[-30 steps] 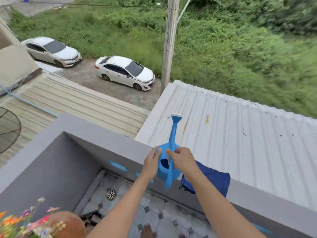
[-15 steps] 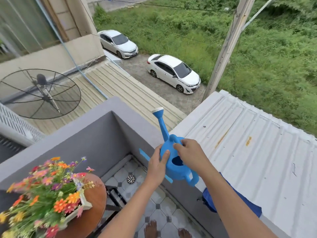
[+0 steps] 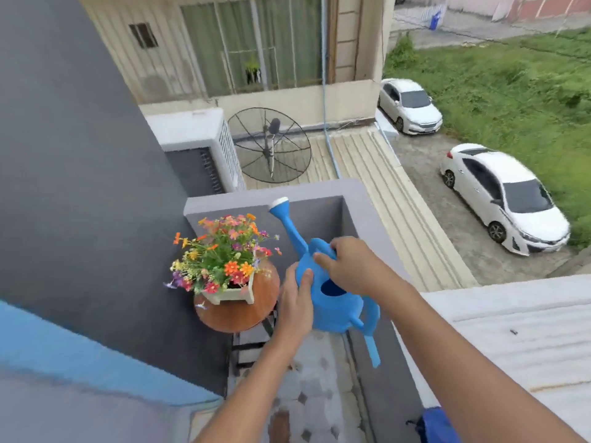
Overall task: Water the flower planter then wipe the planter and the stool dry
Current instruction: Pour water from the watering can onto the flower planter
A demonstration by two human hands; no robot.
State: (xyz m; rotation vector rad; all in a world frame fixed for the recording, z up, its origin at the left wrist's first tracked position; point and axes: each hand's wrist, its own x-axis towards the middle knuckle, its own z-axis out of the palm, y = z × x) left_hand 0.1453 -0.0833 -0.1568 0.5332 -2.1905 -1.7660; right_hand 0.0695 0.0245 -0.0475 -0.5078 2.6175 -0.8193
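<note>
A blue plastic watering can (image 3: 332, 308) is held in the air over the balcony, spout up and pointing left toward the flowers. My left hand (image 3: 295, 306) presses on its left side and my right hand (image 3: 348, 265) grips its top handle. Just left of the can, a white planter (image 3: 235, 294) full of orange, pink and purple flowers (image 3: 224, 251) stands on a round brown wooden stool (image 3: 240, 314). A blue cloth (image 3: 439, 425) lies on the ledge at the bottom right, partly cut off by the frame edge.
A dark grey wall (image 3: 80, 187) rises close behind the stool. The grey balcony parapet (image 3: 377, 225) runs along the right and far side. Tiled floor (image 3: 313, 394) lies below. Beyond are metal roofs, a satellite dish (image 3: 270, 145) and two white cars.
The view has swung left, bringing the planter and stool to the centre. Both hands carried the watering can leftward away from the ledge, closer to the flowers.
</note>
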